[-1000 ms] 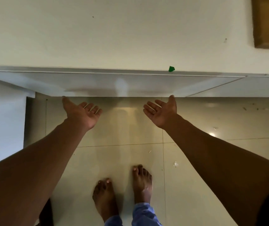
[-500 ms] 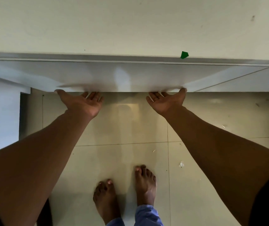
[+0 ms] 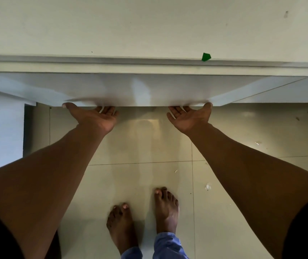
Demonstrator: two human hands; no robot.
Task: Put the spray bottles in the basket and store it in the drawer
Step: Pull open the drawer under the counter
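Head cam: a second ago both palms were open in mid-air. Now the left hand (image 3: 95, 118) and right hand (image 3: 190, 118) grip the white drawer front (image 3: 140, 88), fingers tucked under its bottom edge, thumbs on its face. It's coming open, I'd guess. Basket and spray bottles aren't in view.

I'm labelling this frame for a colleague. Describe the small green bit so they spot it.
Find the white counter across the top. Follow its front edge rightward. The green scrap sits on that edge, above the right hand, the only coloured spot there.
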